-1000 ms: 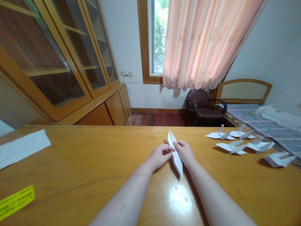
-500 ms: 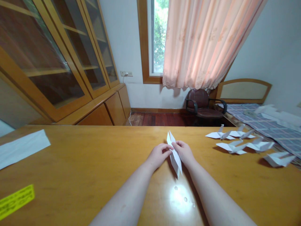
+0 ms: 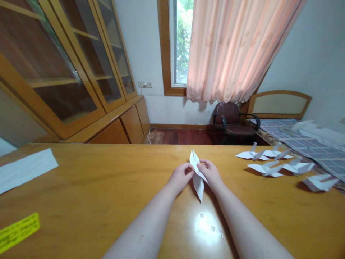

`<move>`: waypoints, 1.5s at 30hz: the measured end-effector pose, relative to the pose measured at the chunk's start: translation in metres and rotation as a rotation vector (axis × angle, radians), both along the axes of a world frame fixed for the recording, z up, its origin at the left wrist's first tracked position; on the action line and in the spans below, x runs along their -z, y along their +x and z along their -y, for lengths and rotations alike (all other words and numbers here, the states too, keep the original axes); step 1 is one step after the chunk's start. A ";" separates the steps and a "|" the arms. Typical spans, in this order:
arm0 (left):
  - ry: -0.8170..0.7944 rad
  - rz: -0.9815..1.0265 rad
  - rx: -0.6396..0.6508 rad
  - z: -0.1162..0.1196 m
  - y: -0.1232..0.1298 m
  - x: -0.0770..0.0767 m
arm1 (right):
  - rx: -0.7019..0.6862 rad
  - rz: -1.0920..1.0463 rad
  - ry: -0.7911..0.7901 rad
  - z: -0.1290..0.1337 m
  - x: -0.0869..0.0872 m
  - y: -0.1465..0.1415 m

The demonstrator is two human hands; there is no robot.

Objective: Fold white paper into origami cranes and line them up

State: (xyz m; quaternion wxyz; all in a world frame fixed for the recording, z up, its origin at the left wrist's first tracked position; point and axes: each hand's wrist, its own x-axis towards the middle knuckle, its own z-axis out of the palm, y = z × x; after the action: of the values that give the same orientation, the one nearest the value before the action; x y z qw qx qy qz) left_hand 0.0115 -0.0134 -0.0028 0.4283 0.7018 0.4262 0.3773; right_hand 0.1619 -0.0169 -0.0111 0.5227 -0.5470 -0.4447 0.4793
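Observation:
A folded white origami paper (image 3: 198, 185) is held between my two hands over the middle of the table. One pointed end is split in two and faces away from me; another point faces me. My left hand (image 3: 181, 177) pinches its left edge with thumb and fingertips. On the opposite side, my right hand (image 3: 211, 175) grips it, the thumb lying on its upper face and the fingers partly hidden behind it. Several finished paper cranes (image 3: 265, 168) stand on the table to the right of my hands.
The wooden table (image 3: 107, 201) carries a white paper strip (image 3: 29, 169) at the left and a yellow printed label (image 3: 20, 232) at the near left. Beyond the table are a brown armchair (image 3: 229, 117), a glass-fronted cabinet (image 3: 81, 64) and a bed (image 3: 304, 138).
The near flap of the paper has swung apart to the right, so its lower point now shows separately. My left hand has shifted slightly left; my right hand stays about where it was.

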 end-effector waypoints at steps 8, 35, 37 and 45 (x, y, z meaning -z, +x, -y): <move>-0.037 0.013 -0.074 -0.002 -0.001 0.002 | 0.004 -0.018 0.077 0.005 -0.004 0.000; -0.031 0.059 -0.123 -0.002 -0.002 0.001 | -0.086 -0.034 0.062 0.006 -0.004 -0.004; -0.029 0.052 -0.126 -0.002 -0.002 0.000 | -0.079 -0.010 0.052 0.006 -0.004 -0.004; -0.061 0.027 -0.143 -0.003 -0.001 -0.001 | -0.085 0.038 0.062 0.004 0.001 -0.003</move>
State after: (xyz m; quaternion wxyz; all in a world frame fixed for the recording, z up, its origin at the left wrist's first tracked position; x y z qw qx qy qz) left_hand 0.0107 -0.0102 -0.0018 0.4270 0.6510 0.4807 0.4035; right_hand 0.1589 -0.0211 -0.0122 0.5100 -0.5202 -0.4922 0.4765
